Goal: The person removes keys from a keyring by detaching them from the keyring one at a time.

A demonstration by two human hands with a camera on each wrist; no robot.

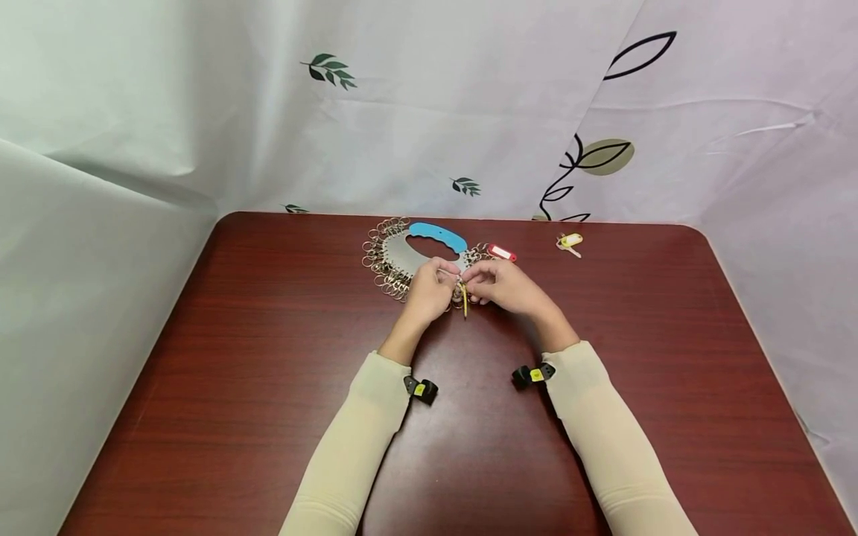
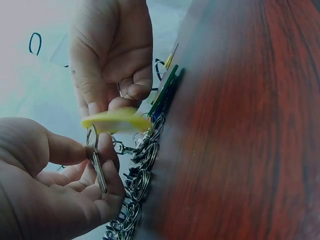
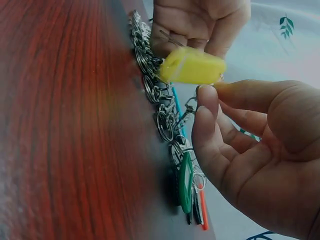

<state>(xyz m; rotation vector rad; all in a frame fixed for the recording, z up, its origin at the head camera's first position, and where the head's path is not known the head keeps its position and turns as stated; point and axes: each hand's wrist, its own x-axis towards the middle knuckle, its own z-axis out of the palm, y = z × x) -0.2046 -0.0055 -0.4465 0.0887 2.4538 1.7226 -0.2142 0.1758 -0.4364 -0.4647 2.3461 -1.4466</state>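
Left hand (image 1: 430,289): mine, thumb and fingers pinching a small key (image 2: 100,172). Right hand (image 1: 506,286): mine, thumb and forefinger brought together, apparently on the tip of a metal clip (image 3: 188,110); whether they also grip the tag ring (image 3: 222,77), I cannot tell.

Contents, left to right:

- Key holder (image 1: 398,255), one: flat metal plate, blue handle (image 1: 438,235) on the far side, rings (image 1: 377,260) crowding its edge; lies toward the back of the brown table (image 1: 268,372).
- Yellow tag (image 1: 465,301), one: between my hands, at the holder's near edge, key close against it.
- Red tag (image 1: 501,252), one: just beyond my right hand.
- Second yellow tag (image 1: 571,240), one, with key: on the table, well apart.

Risks: clip springing back, if my right thumb slips; key dropping among the rings, if my left pinch loosens; tag ring snagging a neighbour, the fittings hanging so close; holder sliding, should I tug the clip too hard.
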